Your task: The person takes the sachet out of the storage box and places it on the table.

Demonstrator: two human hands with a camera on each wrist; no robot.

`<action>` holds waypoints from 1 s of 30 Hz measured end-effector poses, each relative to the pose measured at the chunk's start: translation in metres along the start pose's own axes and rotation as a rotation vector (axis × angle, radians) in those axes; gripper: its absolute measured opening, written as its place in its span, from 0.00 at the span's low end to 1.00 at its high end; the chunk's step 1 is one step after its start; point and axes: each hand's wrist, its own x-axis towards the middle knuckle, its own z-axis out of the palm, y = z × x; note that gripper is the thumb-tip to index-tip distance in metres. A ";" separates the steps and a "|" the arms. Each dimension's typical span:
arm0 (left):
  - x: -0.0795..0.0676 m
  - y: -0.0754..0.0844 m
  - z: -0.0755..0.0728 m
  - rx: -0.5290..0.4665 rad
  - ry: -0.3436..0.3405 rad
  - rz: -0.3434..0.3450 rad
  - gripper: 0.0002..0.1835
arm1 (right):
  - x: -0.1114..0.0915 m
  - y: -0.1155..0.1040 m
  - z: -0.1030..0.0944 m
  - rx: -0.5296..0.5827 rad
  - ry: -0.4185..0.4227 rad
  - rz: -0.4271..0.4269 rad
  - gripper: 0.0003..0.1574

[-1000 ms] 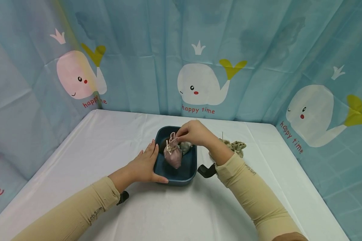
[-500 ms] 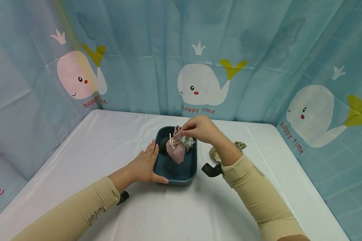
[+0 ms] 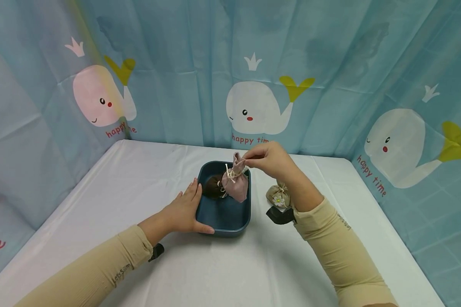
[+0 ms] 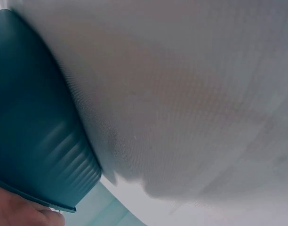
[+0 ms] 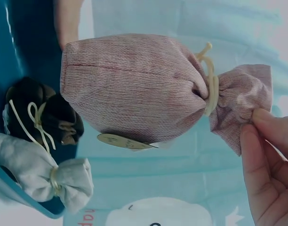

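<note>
Pink pouch (image 3: pixel 235 187) has shifted right and farther, with the right hand (image 3: pixel 270 161).
Near: left hand (image 3: pixel 182 208) on blue tray (image 3: pixel 223 219), fingers straight, thumb spread. Inside: brown pouch (image 3: pixel 213 188), pale pouch (image 5: pixel 26 160). Right, on tablecloth (image 3: pixel 215 273): green pouch (image 3: pixel 276 195). Far: right finger and thumb pinch pink pouch's top, above tray. Judged part-way; pink unreleased, green outside.

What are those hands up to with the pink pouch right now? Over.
Right hand pinching pink drawstring pouch by its top. Left hand touching blue bin. Brown pouch in bin; no obstruction seen.
</note>
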 end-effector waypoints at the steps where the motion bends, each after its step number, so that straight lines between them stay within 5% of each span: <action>1: 0.000 0.000 0.000 0.000 0.000 -0.001 0.74 | -0.001 0.000 -0.002 0.009 0.006 -0.005 0.06; 30: 0.000 0.000 0.001 0.006 -0.026 -0.012 0.74 | -0.027 0.022 -0.043 -0.011 0.130 0.008 0.10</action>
